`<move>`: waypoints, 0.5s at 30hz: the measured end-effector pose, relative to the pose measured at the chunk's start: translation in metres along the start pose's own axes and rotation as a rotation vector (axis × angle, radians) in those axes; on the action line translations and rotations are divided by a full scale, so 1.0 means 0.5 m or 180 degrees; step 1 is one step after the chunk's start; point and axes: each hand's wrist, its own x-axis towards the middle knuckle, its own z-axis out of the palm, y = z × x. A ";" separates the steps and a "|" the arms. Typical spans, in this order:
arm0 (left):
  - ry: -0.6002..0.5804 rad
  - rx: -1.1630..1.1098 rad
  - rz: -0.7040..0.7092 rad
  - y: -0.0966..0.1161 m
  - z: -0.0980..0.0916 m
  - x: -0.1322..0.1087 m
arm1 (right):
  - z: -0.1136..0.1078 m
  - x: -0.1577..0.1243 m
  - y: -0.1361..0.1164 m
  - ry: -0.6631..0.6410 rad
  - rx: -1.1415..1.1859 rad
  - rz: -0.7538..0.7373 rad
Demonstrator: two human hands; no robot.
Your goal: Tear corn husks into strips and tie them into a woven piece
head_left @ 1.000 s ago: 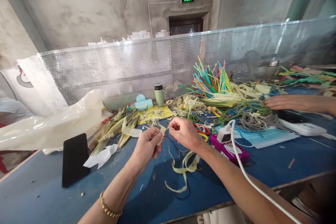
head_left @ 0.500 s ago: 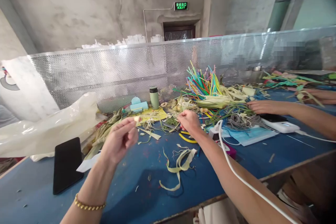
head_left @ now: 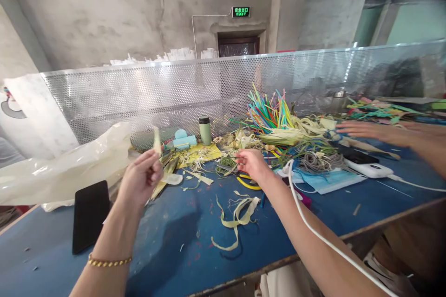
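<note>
My left hand (head_left: 142, 175) is raised over the left part of the table, closed in a pinch on a pale corn husk piece (head_left: 157, 140) that stands up from the fingertips. My right hand (head_left: 253, 164) hovers by the heap of green and pale fibres (head_left: 226, 165). Its fingers are loosely bent and apart, and I see nothing held in them. Between my arms, curled husk strips (head_left: 239, 218) lie on the blue table (head_left: 181, 260). A white, rounded-end piece (head_left: 173, 179) lies just right of my left hand.
A black phone (head_left: 90, 216) lies at left beside clear plastic sheeting (head_left: 69, 167). A green bottle (head_left: 205, 131) and coloured pipe cleaners (head_left: 270, 113) stand at the back. A white cable (head_left: 306, 225) crosses my right arm. A co-worker's hand (head_left: 376, 131) reaches in at right.
My left hand has moved left and slightly up, and the husk piece now shows upright in it. My right hand's fingers have loosened. The co-worker's hand has shifted and a pale husk shows beneath it.
</note>
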 end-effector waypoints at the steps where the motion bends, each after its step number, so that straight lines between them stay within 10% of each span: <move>1: -0.0023 0.0216 -0.0059 -0.020 0.018 -0.004 | 0.014 -0.018 0.004 -0.0240 -0.0031 0.0021; 5: -0.0592 0.1110 -0.0480 -0.094 0.085 -0.031 | 0.067 -0.079 0.020 -0.2507 -0.0363 -0.0017; 15: -0.1139 0.1658 -0.0829 -0.131 0.103 -0.051 | 0.058 -0.065 0.015 -0.1291 -0.0124 -0.1067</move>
